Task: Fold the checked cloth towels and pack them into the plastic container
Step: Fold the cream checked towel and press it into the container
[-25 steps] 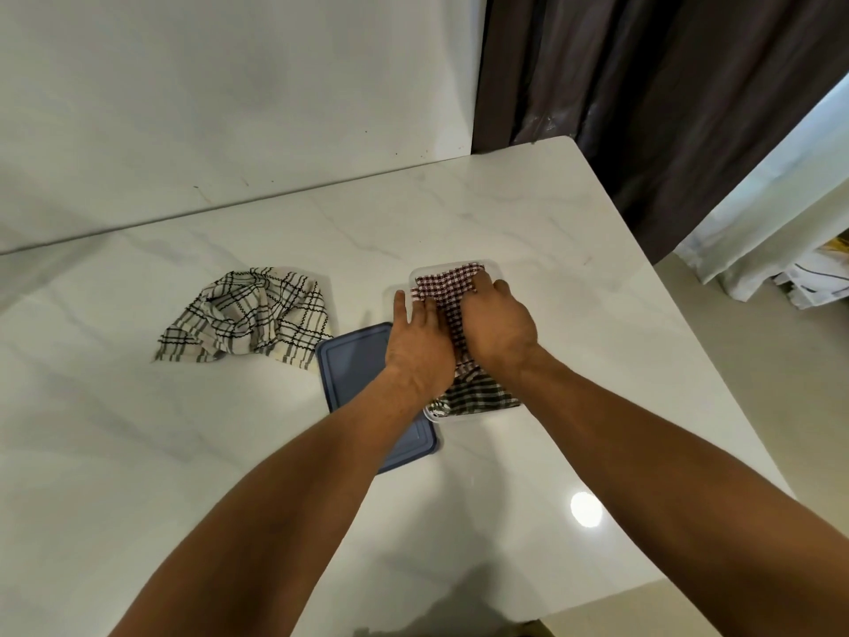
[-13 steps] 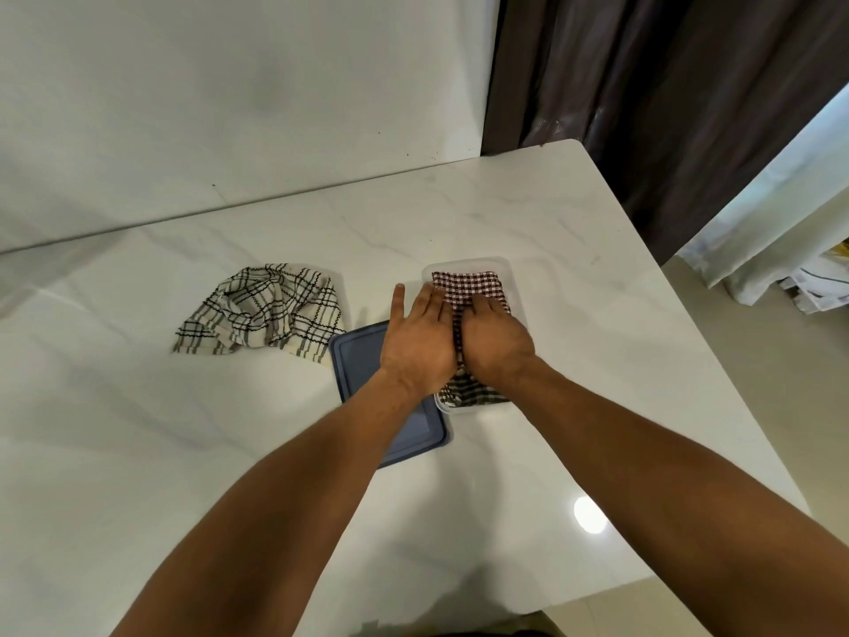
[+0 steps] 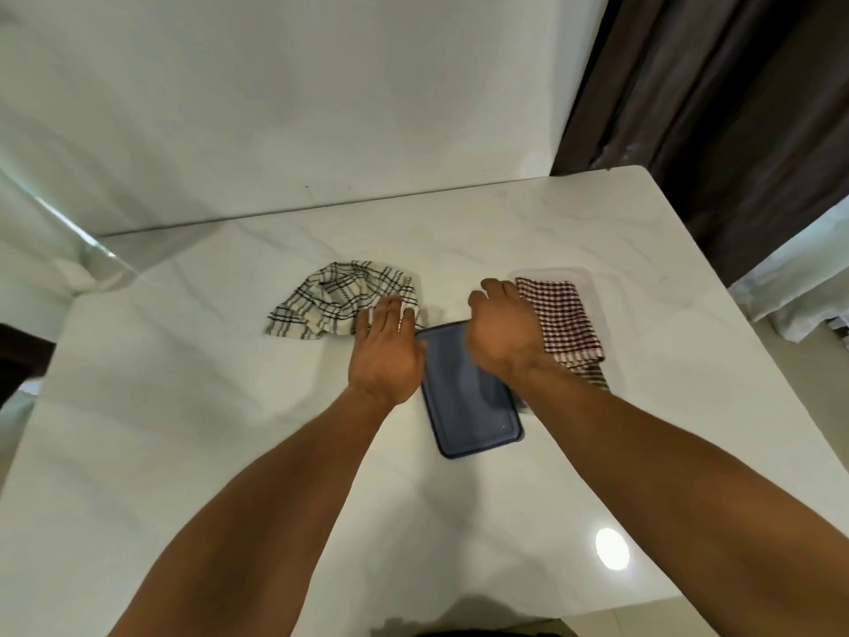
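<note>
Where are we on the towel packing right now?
Done: the folded red checked towel lies in the clear container, a dark checked one under it. In hand: the left hand reaches the crumpled black-and-white towel; the right hand hovers open. Left: fold and pack it; the blue lid is off.

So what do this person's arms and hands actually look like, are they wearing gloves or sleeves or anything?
Nothing is worn that the picture shows. The left hand and right hand are bare, with no gloves, and no rings can be made out on the fingers that show. Both forearms are uncovered right down to the bottom edge of the view: no sleeves, watch or wristband in sight. No markings are visible on them.
</note>
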